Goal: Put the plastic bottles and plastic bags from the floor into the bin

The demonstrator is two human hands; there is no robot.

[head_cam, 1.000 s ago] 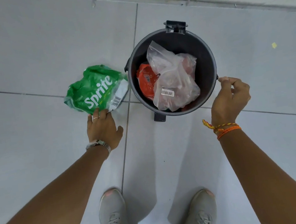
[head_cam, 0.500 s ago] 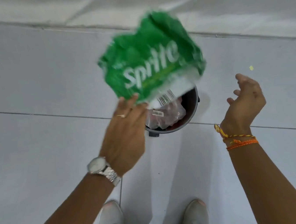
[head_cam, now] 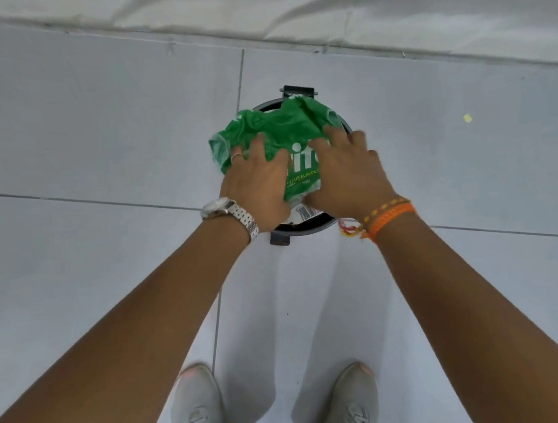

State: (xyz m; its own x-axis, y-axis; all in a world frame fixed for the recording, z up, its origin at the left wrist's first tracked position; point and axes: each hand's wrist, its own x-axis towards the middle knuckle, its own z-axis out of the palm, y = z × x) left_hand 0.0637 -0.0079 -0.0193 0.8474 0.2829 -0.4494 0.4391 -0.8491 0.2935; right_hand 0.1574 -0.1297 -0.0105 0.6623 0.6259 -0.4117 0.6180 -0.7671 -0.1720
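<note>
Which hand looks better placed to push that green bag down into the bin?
Probably the left hand: it lies flat over the green bag where it bulges past the bin rim. The right hand presses the part already over the opening.

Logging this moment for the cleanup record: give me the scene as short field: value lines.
setting: grey tiled floor, viewed from above
bin: dark round bin, mostly covered by the bag
item in hand: green plastic bag, crumpled, over the bin mouth
left hand: left hand pressing flat on the bag, silver watch on wrist
right hand: right hand pressing on the bag, orange bracelets on wrist
bin contents: hidden by the bag
feet: grey shoes just short of the bin
loose litter: one small yellow scrap on the floor
</note>
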